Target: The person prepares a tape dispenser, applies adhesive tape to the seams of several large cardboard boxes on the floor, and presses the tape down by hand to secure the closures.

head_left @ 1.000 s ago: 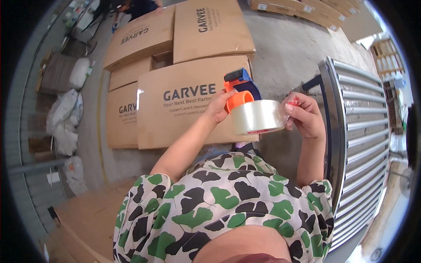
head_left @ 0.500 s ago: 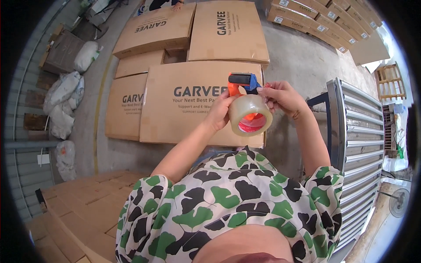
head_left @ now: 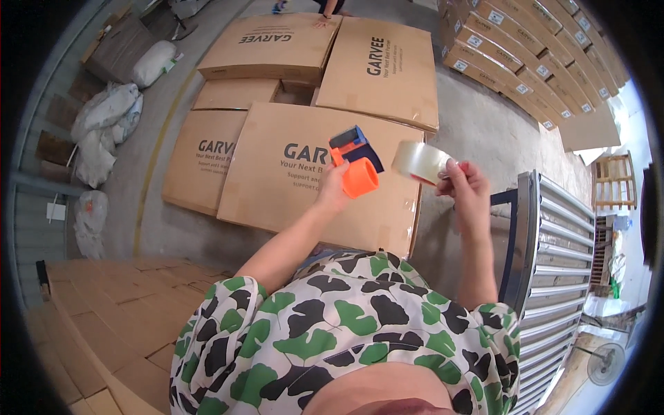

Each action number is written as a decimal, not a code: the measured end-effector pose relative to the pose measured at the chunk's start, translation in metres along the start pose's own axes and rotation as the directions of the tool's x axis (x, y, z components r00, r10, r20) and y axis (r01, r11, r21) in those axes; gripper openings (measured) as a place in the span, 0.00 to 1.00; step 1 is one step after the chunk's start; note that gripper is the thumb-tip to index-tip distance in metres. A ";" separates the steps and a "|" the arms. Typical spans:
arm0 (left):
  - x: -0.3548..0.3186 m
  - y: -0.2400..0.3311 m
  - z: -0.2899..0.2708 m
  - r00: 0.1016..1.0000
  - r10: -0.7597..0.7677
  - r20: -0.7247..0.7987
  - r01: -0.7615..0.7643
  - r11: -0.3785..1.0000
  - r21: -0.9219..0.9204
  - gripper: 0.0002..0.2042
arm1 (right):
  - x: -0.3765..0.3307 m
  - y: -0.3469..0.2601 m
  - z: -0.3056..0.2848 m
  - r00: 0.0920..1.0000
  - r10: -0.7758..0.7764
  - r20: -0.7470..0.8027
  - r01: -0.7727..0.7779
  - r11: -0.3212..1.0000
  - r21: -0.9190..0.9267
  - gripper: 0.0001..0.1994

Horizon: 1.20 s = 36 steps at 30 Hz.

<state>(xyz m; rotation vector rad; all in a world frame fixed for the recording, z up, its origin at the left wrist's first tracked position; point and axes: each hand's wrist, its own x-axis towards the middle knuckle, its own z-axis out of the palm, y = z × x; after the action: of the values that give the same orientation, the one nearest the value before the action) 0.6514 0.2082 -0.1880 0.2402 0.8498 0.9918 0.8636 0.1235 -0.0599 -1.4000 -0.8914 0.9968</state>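
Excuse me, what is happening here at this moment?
A person stands over flat cardboard boxes lying on a concrete floor. The left hand holds an orange and blue tape dispenser. The right hand holds a roll of clear tape, apart from the dispenser. A metal roller conveyor stands to the right, and another person's hand rests on a box at the far end.

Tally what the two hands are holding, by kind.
Orange tape dispenser, in left hand: 1
Clear tape roll, in right hand: 1
Total: 2
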 end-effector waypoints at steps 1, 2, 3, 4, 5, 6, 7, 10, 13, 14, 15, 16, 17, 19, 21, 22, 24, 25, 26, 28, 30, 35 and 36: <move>0.001 -0.007 -0.006 1.000 -0.001 0.009 0.001 0.999 -0.052 0.12 | -0.007 0.010 0.016 0.997 -0.051 -0.066 0.053 0.998 0.039 0.11; 0.005 -0.004 -0.012 0.999 -0.023 0.045 0.027 0.996 -0.089 0.12 | -0.016 0.025 0.040 0.993 -0.101 -0.068 0.102 0.995 0.020 0.11; 0.004 -0.007 -0.005 0.997 -0.025 0.079 0.036 0.990 -0.139 0.13 | -0.024 0.034 0.055 0.981 -0.181 -0.077 0.177 0.983 -0.057 0.10; -0.002 -0.008 0.006 0.994 -0.026 0.109 0.046 0.982 -0.185 0.13 | -0.031 0.044 0.068 0.969 -0.241 -0.062 0.240 0.970 -0.028 0.09; -0.006 -0.008 0.010 0.991 -0.024 0.132 0.054 0.972 -0.227 0.14 | -0.041 0.050 0.080 0.983 -0.180 -0.035 0.176 0.981 -0.076 0.08; -0.003 -0.010 0.010 0.990 -0.008 0.143 0.033 0.985 -0.171 0.15 | -0.048 0.064 0.088 0.969 -0.249 -0.002 0.245 0.955 -0.168 0.07; -0.009 -0.006 0.015 0.985 -0.032 0.172 0.066 0.978 -0.197 0.15 | -0.052 0.069 0.094 0.950 -0.310 0.037 0.307 0.906 -0.290 0.07; -0.021 0.003 0.015 0.969 -0.041 0.242 0.105 0.961 -0.255 0.16 | -0.057 0.069 0.104 0.890 -0.451 0.074 0.438 0.795 -0.420 0.08; -0.014 0.008 0.012 0.961 0.027 0.277 0.055 0.957 -0.284 0.18 | -0.052 0.065 0.105 0.956 -0.294 0.004 0.282 0.912 -0.297 0.09; -0.014 0.010 0.013 0.962 0.026 0.273 0.053 0.958 -0.280 0.18 | -0.049 0.067 0.102 0.967 -0.256 -0.008 0.246 0.936 -0.252 0.09; -0.015 0.012 0.016 0.963 0.024 0.270 0.053 0.960 -0.277 0.19 | -0.047 0.070 0.100 0.976 -0.217 -0.020 0.208 0.956 -0.207 0.09; -0.016 0.014 0.018 0.963 0.032 0.267 0.030 0.974 -0.226 0.19 | -0.048 0.071 0.099 0.978 -0.206 0.022 0.205 0.947 -0.248 0.08; -0.017 0.016 0.021 0.963 0.041 0.266 0.007 0.984 -0.176 0.20 | -0.048 0.070 0.099 0.979 -0.195 0.063 0.205 0.935 -0.288 0.08; -0.018 0.021 0.020 0.957 -0.001 0.292 0.035 0.993 -0.113 0.20 | -0.050 0.066 0.101 0.951 -0.237 0.200 0.291 0.905 -0.309 0.09; -0.019 0.029 0.013 0.935 -0.101 0.340 0.137 0.987 -0.086 0.20 | -0.053 0.055 0.104 0.860 -0.339 0.381 0.448 0.860 -0.247 0.11; -0.014 0.030 0.013 0.933 -0.101 0.345 0.160 0.976 -0.147 0.20 | -0.050 0.038 0.095 0.803 -0.248 0.541 0.392 0.904 -0.168 0.16; -0.014 0.035 0.008 0.904 -0.155 0.398 0.202 0.976 -0.080 0.20 | -0.028 0.046 0.060 0.844 -0.274 0.460 0.418 0.874 -0.246 0.24; -0.016 0.037 0.007 0.887 -0.184 0.423 0.224 0.973 -0.047 0.21 | -0.014 0.048 0.047 0.867 -0.339 0.365 0.447 0.854 -0.268 0.30; -0.021 0.039 0.011 0.844 -0.232 0.483 0.266 0.964 -0.001 0.22 | -0.005 0.047 0.039 0.871 -0.332 0.361 0.456 0.821 -0.344 0.34; -0.024 0.034 0.010 0.819 -0.352 0.453 0.341 0.934 0.109 0.23 | 0.003 0.049 0.031 0.884 -0.320 0.342 0.458 0.743 -0.488 0.42; -0.021 0.026 0.004 0.780 -0.442 0.443 0.389 0.897 0.209 0.26 | 0.002 0.059 0.036 0.906 0.010 0.423 0.077 0.979 -0.190 0.48; -0.019 0.011 -0.012 0.739 -0.522 0.426 0.463 0.853 0.242 0.32 | -0.029 0.124 0.049 0.813 0.333 0.478 -0.506 0.811 0.295 0.41; -0.023 0.007 -0.014 0.745 -0.533 0.400 0.476 0.846 0.241 0.33 | -0.039 0.134 0.054 0.810 0.348 0.472 -0.524 0.791 0.315 0.38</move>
<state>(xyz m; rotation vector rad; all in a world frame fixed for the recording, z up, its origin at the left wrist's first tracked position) 0.6309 0.1905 -0.1819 0.3116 0.4951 0.3375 0.7955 0.0969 -0.1902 -1.0507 -0.5595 1.7764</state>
